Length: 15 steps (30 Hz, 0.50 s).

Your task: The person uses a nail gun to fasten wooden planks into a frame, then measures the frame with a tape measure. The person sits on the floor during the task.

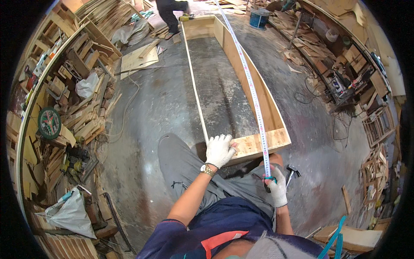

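A long, narrow wooden frame (263, 143) of boards stands on the floor, its near end board close to my knees. My left hand (220, 151), in a white glove, rests on the frame's near left corner with its fingers bent over the edge. In my gloved right hand (277, 184) is a tape measure (269, 179) with a dark and teal case. Its white blade (248, 75) runs out over the near board and along the right side toward the far end. Beside my right hand lies a hammer (293, 172).
Another person (170, 15) stands by the frame's far left corner, where a yellowish tool (186, 17) sits. A blue bucket (258, 19) is at the far right. Wood scraps (88, 118) pile up on the left, with a green-rimmed wheel (49, 123). Cables (123, 129) cross the floor.
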Tool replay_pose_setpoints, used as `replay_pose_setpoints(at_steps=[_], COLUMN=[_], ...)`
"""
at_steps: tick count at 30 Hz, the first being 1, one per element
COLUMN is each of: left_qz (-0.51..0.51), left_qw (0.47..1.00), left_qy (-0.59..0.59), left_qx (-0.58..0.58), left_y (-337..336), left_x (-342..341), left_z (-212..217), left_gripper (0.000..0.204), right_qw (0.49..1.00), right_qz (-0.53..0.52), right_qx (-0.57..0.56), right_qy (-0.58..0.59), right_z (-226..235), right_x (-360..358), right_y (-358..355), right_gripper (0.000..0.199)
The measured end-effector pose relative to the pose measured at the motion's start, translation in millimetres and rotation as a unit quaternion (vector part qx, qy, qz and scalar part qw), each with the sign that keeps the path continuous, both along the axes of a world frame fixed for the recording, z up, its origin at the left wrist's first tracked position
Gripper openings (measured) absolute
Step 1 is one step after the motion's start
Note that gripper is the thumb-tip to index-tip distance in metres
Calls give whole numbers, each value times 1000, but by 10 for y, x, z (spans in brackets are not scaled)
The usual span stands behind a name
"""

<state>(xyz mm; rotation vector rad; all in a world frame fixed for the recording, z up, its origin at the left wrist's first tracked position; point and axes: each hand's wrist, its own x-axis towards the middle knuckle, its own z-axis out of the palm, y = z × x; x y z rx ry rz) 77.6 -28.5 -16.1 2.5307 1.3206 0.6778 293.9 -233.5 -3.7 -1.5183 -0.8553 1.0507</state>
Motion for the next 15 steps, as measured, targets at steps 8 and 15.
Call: replay_pose_setpoints(at_steps=[8, 15], left_qz=[4, 7], left_qw=[1000, 999], left_qy=[-29, -37], left_qx=[4, 8], left_y=[10, 2], left_x=[-33, -38], left_z=[-47, -55], left_gripper=[27, 28], right_qw=[997, 989], right_qz=[17, 50], right_qx=[-46, -77], right_qy=[-52, -112], right_z=[35, 224], right_x=[-36, 8], right_y=[-238, -241], right_gripper=[56, 57])
